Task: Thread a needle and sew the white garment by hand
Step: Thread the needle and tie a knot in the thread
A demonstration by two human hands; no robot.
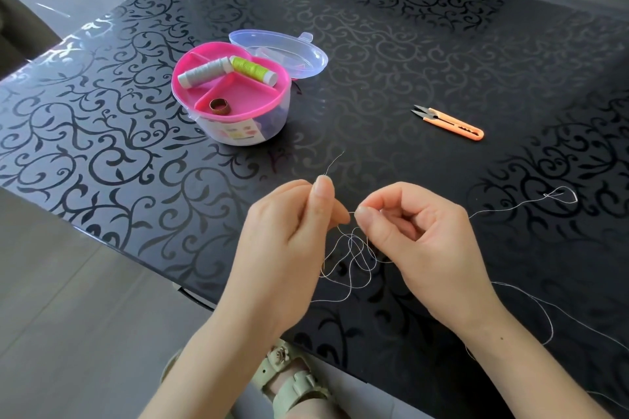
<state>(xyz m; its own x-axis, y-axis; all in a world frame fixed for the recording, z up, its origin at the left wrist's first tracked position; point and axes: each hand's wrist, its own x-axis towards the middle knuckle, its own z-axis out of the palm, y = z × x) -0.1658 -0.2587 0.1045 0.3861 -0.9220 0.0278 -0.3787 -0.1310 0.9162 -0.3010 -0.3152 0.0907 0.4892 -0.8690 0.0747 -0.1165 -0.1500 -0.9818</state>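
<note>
Two hands work close together above the near edge of a black table (408, 44) with a scroll pattern, seen from the single head view. The left hand (289, 224) pinches a pale thread (354, 258) between thumb and forefinger, and a short free end rises beyond its fingertips. The right hand (418, 235), its other fingers curled in, pinches the same thread just right of the left hand, with a short taut length running between the two. Slack thread hangs in tangled loops below both hands, then trails right across the table to a small loop and back toward the near right edge. The needle is too fine to make out in either hand, and the white garment is not in view. Far left stands an open sewing box (235, 102), with its clear lid (282, 51) beside it. Its pink tray holds a grey spool (204, 71), a green spool (253, 70) and a thimble (219, 106). Orange snips (449, 119) lie to the right, well apart from the box. The step in hand appears to be preparing the thread end for threading. The next move probably calls for a steady, stiff thread tip aligned with the needle's eye, and for slack kept free of knots.
</note>
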